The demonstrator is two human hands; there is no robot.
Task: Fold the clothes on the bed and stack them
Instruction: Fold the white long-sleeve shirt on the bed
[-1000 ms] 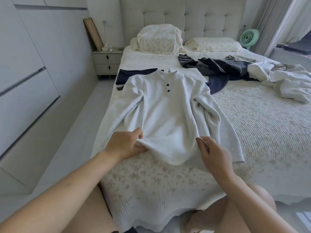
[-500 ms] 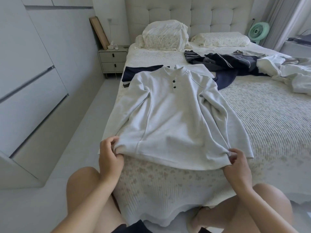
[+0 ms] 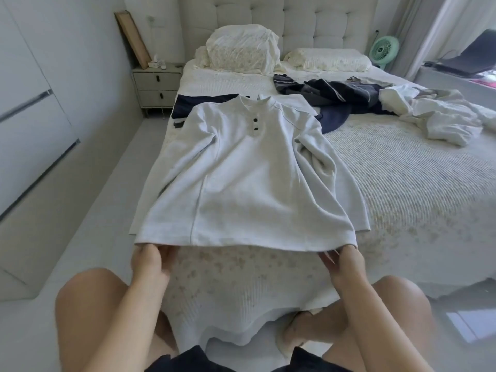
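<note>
While the left hand (image 3: 150, 260) and right hand (image 3: 341, 260) each pinch a hem corner of the white shirt (image 3: 241, 178) spread flat mid-frame on the bed (image 3: 402, 183), folding appears next.

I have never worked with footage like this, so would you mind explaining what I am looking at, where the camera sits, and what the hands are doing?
There is no machine here: a person wears a wide-angle camera on the head, looking forward and down, so the bare arms and knees at the bottom are the wearer's own. The left hand and right hand each pinch a bottom corner of a light grey long-sleeved henley shirt, spread flat, buttons up, on the bed. Behind its collar lies a dark navy garment. Further right sit a heap of dark striped clothes and a crumpled white garment, both unfolded. Two pillows lie by the headboard, and a nightstand stands left of the bed.
</note>
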